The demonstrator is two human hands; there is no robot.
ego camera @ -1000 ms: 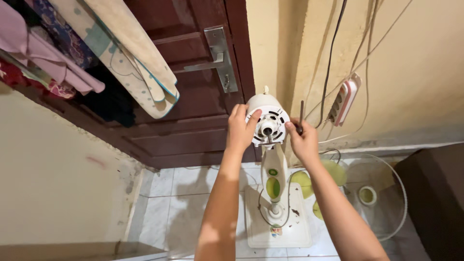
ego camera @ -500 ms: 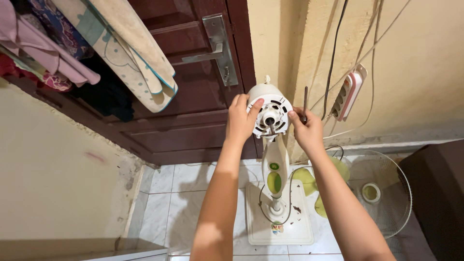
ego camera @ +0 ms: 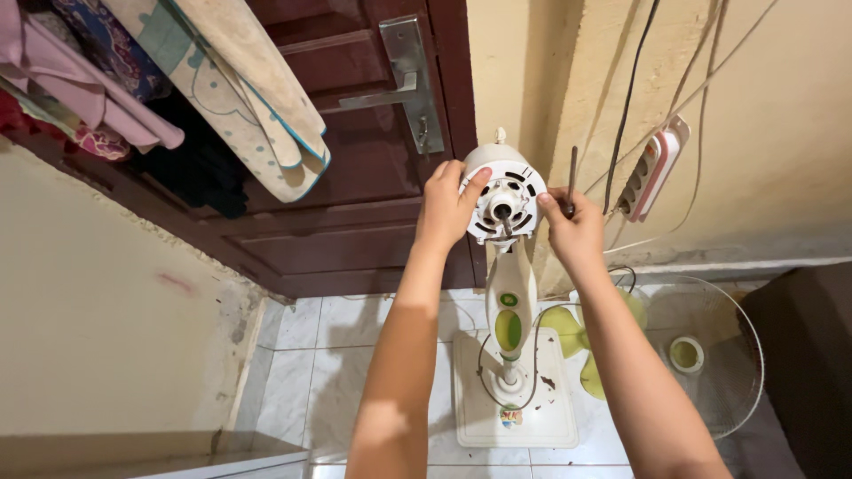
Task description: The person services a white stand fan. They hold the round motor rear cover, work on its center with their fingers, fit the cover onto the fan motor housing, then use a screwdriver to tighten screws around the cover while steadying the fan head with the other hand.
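The stand fan's motor housing [ego camera: 502, 193] sits bare at the top of its white column, guard and blades off, the shaft poking forward from the vented face. The left hand [ego camera: 448, 206] is wrapped round the housing's left side, thumb pressed on the front rim, bracing it. The right hand [ego camera: 575, 232] is closed round a thin dark tool, probably a screwdriver [ego camera: 572, 177], whose shank stands up just beside the housing's right edge; I cannot tell whether its tip is in a screw.

The green fan blade [ego camera: 568, 333] and the wire guard [ego camera: 710, 355] lie on the tiled floor [ego camera: 293, 372] right next to the square fan base [ego camera: 515, 390], with a small cap [ego camera: 685, 353] resting inside the guard. A foot shifting there could crack a blade or send the cap skidding away.

The bigger worry, to my eye, is the power strip [ego camera: 652, 168] hanging on the wall close behind the right hand, cables trailing past it. I cannot see whether the fan is unplugged; if not, a metal tool near the open vents is a hazard. The tall column could also tip if the bracing hand pushes too hard, and any loosened screw would drop toward the floor and roll off.
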